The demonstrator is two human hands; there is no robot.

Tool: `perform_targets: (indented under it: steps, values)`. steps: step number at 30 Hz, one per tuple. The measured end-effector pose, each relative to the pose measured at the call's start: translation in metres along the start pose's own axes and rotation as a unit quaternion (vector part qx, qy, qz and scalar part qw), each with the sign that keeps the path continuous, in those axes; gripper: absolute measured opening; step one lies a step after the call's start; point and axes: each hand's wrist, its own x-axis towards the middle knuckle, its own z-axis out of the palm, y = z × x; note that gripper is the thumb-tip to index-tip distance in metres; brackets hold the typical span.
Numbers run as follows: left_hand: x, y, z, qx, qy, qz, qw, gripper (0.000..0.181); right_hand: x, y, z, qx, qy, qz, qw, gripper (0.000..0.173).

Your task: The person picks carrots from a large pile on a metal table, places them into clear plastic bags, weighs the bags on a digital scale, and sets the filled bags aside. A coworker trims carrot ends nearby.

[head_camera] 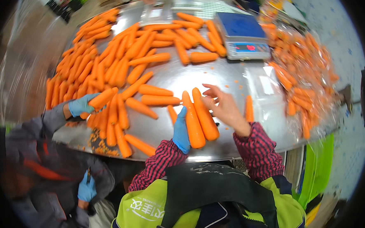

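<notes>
Two large carrots lie side by side in front of me, a left one [193,122] and a right one [206,117], their narrow ends pointing away. My left hand [181,134], in a blue glove, is closed around them from the left; most of its fingers are hidden behind the carrots. Bare and with fingers apart, my right hand [221,104] hovers at the right carrot's narrow end. Whether its thumb touches that carrot I cannot tell. Both hands are above the near part of a shiny metal table [171,136]. A single carrot [249,109] lies just beyond my right wrist.
A big heap of carrots [118,64] spreads over the table's left. At the back right stands a digital scale [243,33]; clear plastic bags [263,91] and bagged carrots [304,73] are on the right. A co-worker's gloved hand [82,105] holds a carrot at left; their other hand [86,187] holds a small dark tool.
</notes>
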Motion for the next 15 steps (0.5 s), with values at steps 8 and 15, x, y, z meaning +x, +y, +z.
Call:
perform_targets:
  steps: [8, 15]
  values:
    - [0.057, -0.135, 0.035, 0.193, 0.000, -0.152, 0.969, 0.057, -0.142, 0.088, -0.070, 0.164, 0.113, 0.030, 0.979, 0.083]
    - [0.136, -0.251, 0.037, 0.820, -0.192, 0.049, 0.538, 0.033, -0.268, 0.141, -0.145, 0.731, 0.208, 0.141, 0.635, 0.063]
